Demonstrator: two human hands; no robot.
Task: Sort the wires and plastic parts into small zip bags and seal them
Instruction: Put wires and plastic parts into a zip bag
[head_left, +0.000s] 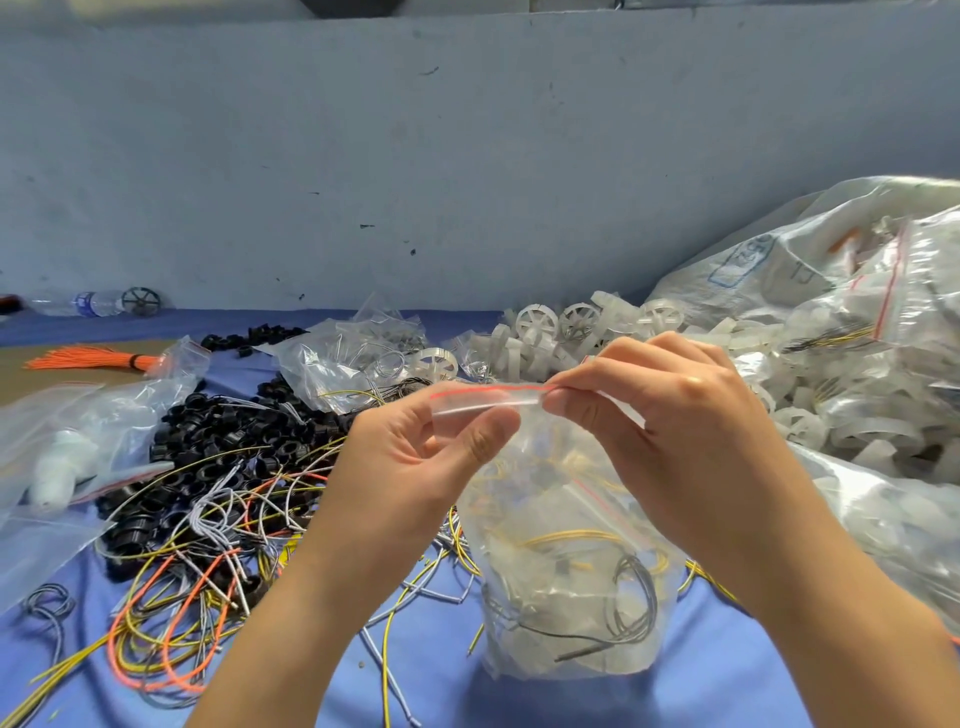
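I hold a small clear zip bag (566, 561) upright above the blue table, with grey and yellow wires and white plastic parts inside it. My left hand (410, 467) pinches the left end of its red-lined zip strip (488, 391) between thumb and fingers. My right hand (670, 415) pinches the strip's right end. Loose yellow, orange, grey and white wires (208, 571) lie tangled at the left, over a heap of black plastic rings (218, 431). White plastic wheels (550, 332) are piled behind my hands.
A large clear sack of filled bags (852, 332) takes up the right side. Empty and part-filled zip bags (62, 447) lie at the left. An orange wire bundle (88, 357) and a water bottle (78, 304) sit at the far left, by the grey wall.
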